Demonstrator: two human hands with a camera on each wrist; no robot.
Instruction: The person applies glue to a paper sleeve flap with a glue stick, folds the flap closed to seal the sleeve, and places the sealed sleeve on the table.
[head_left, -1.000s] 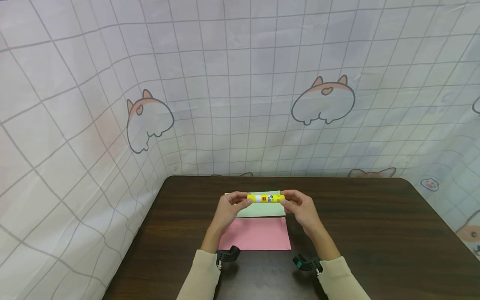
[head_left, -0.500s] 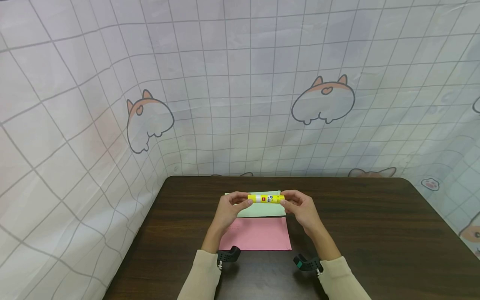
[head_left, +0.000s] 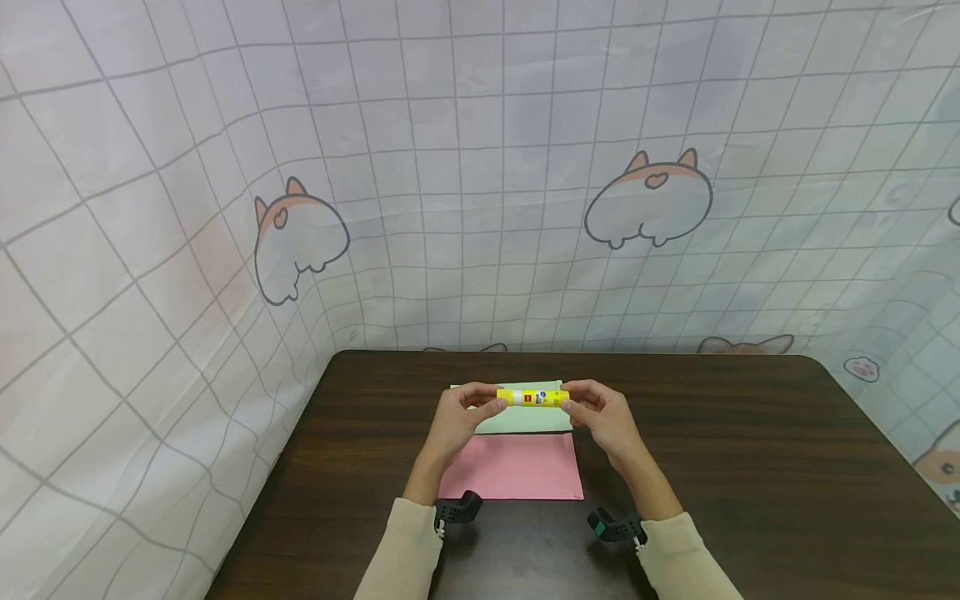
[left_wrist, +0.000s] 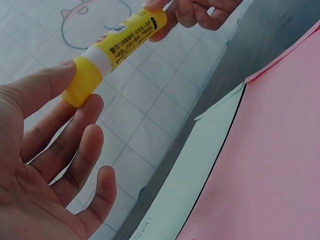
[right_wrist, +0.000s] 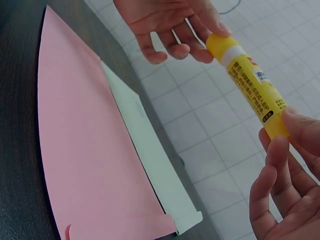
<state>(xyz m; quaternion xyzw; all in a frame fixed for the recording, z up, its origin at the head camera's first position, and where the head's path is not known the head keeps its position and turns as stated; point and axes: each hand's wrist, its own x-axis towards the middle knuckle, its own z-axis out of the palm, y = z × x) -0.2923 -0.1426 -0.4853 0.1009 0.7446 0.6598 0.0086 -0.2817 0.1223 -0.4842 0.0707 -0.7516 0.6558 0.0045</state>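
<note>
A yellow glue stick [head_left: 534, 398] with a white band is held level above the table between both hands. My left hand [head_left: 459, 418] pinches its yellow cap end between thumb and fingers; the cap [left_wrist: 82, 82] shows close up in the left wrist view. At the other end, my right hand [head_left: 606, 417] pinches the base of the tube [right_wrist: 262, 102]. Below and behind the stick lies a pale green envelope [head_left: 521, 421], partly covered by the hands and stick. Nearer to me is a pink envelope [head_left: 513, 468], lying flat.
The envelopes lie on a dark wood-grain table [head_left: 750, 467]. A white grid-patterned curtain [head_left: 465, 208] with cartoon animals hangs behind the table and along its left side. Black straps with small devices [head_left: 459, 507] sit on both wrists.
The hands stay in nearly the same place. Slightly less of the glue stick's left end shows beyond the left fingers than a second ago.
</note>
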